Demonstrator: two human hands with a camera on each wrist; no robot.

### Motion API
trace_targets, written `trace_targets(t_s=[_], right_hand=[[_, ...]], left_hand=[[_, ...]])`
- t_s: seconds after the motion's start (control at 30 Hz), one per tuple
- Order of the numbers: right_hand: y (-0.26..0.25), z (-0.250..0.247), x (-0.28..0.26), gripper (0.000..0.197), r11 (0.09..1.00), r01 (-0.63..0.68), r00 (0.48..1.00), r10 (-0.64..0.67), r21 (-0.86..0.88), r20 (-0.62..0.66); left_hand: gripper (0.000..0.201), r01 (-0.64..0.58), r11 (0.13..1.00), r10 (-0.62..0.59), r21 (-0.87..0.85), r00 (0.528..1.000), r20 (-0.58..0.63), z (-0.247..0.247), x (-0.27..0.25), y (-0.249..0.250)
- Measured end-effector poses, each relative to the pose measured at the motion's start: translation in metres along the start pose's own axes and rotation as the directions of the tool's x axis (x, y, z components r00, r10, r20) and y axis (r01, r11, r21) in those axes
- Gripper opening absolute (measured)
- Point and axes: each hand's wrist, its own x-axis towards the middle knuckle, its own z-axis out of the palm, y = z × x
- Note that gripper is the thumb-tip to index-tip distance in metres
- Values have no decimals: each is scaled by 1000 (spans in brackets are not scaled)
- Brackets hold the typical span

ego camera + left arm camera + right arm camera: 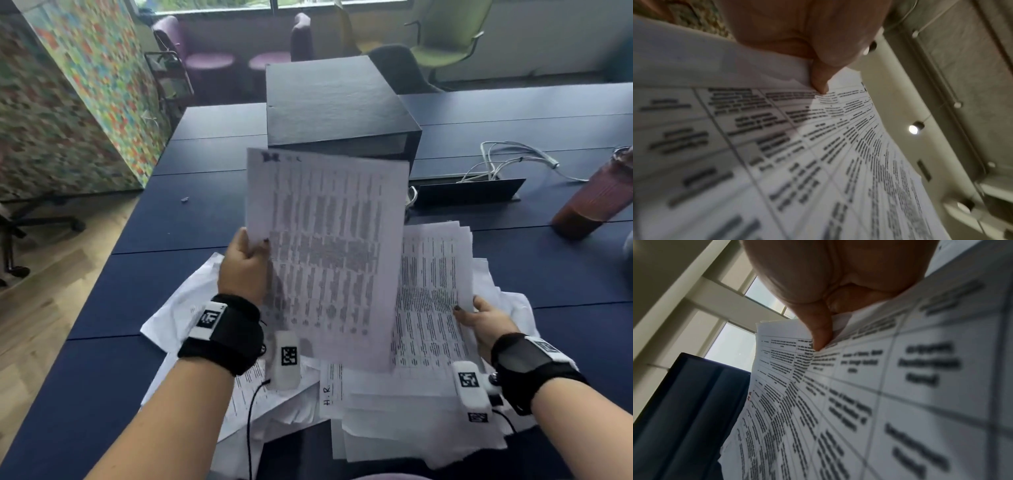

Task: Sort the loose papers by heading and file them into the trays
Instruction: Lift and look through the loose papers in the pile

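Note:
My left hand [248,255] pinches a printed sheet [329,253] by its left edge and holds it up, tilted, in front of the dark box-like tray unit [335,102]. The left wrist view shows the thumb [819,81] pressed on that sheet [818,162]. My right hand [478,317] grips a stack of printed sheets [430,294] at its right edge, lifted a little off the pile. Its thumb [819,335] lies on the top page [859,402] in the right wrist view. A loose pile of papers [376,411] is spread over the dark blue table [102,359] under both hands.
A brown ribbed tumbler [596,195] stands at the right edge. White cables [507,161] and an open cable hatch [469,192] lie behind the pile. Chairs [445,34] stand beyond the table, and a colourful partition [68,102] stands on the left.

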Motion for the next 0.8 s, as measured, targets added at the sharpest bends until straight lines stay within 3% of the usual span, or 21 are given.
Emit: trace_targets(t_s=[0.2, 0.23, 0.3, 0.33, 0.4, 0.43, 0.5, 0.53, 0.63, 0.7, 0.8], right_hand=[[-14, 34, -24, 19, 963, 21, 986, -65, 268, 155], [-12, 37, -27, 28, 956, 32, 980, -87, 292, 177], [-8, 41, -29, 69, 962, 31, 971, -93, 270, 222], [-6, 44, -30, 72, 967, 25, 971, -83, 255, 222], [-1, 46, -26, 36, 963, 19, 985, -65, 270, 162], [2, 47, -24, 29, 963, 15, 996, -39, 268, 85], [7, 45, -21, 59, 984, -21, 1000, 24, 175, -13], [7, 46, -22, 67, 990, -43, 999, 43, 135, 3], [12, 50, -23, 53, 986, -14, 996, 28, -169, 84], [11, 48, -22, 47, 919, 22, 998, 1, -394, 58], [10, 39, -17, 40, 858, 11, 1000, -4, -514, 14]], left_hand=[[13, 257, 965, -262, 54, 954, 143, 38, -35, -33], [11, 283, 957, -289, 62, 945, 153, 42, -37, -37], [14, 327, 940, -339, 95, 925, 173, 47, -39, -43], [20, 348, 930, -365, 116, 912, 189, 49, -39, -47], [33, 372, 918, -396, 141, 883, 251, 52, -41, -52], [40, 371, 916, -401, 156, 871, 285, 54, -43, -52], [44, 335, 911, -401, 238, 855, 329, 58, -47, -54], [42, 311, 908, -398, 280, 851, 342, 60, -50, -55], [36, 319, 885, -439, 339, 815, 378, 61, -56, -62], [32, 349, 869, -471, 351, 803, 365, 55, -54, -74], [32, 294, 789, -468, 540, 857, 217, 30, -43, -99]])
